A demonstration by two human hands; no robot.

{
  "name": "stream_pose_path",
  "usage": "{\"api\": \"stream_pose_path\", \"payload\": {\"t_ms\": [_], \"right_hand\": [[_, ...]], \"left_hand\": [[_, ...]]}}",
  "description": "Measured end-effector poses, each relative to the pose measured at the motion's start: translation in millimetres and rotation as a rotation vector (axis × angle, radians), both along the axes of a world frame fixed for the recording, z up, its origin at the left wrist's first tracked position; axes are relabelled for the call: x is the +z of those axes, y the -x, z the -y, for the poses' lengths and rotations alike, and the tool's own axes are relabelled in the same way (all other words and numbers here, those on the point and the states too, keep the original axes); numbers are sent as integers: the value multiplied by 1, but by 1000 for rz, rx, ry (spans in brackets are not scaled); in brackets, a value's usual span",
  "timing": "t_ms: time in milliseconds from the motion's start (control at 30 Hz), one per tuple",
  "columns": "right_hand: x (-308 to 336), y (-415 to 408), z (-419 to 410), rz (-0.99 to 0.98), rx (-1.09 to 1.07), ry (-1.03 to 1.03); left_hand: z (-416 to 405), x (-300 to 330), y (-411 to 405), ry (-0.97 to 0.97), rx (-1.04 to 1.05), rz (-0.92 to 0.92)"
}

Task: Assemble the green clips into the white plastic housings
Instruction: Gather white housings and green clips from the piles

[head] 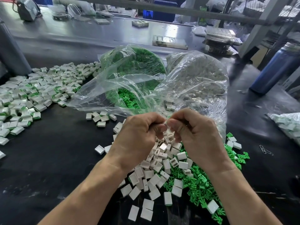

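We are curling our left hand and right hand together above the loose pile of white housings, both pinching one small white housing piece between the fingertips; whether a clip is seated in it is too hidden to tell. The housings and the green clips just right of that pile are too many to count. Beyond the pile, two clear bags are lying open, the clip bag and the housing bag. Far left of the pile, a heap of assembled pieces is running off the frame's edge. Left of the pile and nearer us, bare black tabletop is showing. A blue bottle is standing well right.
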State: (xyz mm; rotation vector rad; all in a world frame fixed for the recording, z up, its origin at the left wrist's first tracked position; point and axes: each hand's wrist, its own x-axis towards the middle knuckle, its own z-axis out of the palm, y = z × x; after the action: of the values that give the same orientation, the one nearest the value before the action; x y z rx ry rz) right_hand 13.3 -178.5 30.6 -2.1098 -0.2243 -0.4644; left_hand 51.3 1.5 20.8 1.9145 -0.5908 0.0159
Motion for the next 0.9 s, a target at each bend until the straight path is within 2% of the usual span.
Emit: {"api": "stream_pose_path", "payload": {"t_ms": [200, 367, 733, 900], "right_hand": [[0, 1, -3, 25, 0, 86], [0, 3, -8, -29, 17, -186], [-3, 4, -5, -129, 49, -233], [6, 4, -6, -166, 33, -501]], "left_hand": [[-4, 5, 1, -50, -2, 5], [-4, 6, 0, 48, -12, -20], [2, 3, 1, 53, 5, -45], [5, 7, -1, 85, 27, -27]]}}
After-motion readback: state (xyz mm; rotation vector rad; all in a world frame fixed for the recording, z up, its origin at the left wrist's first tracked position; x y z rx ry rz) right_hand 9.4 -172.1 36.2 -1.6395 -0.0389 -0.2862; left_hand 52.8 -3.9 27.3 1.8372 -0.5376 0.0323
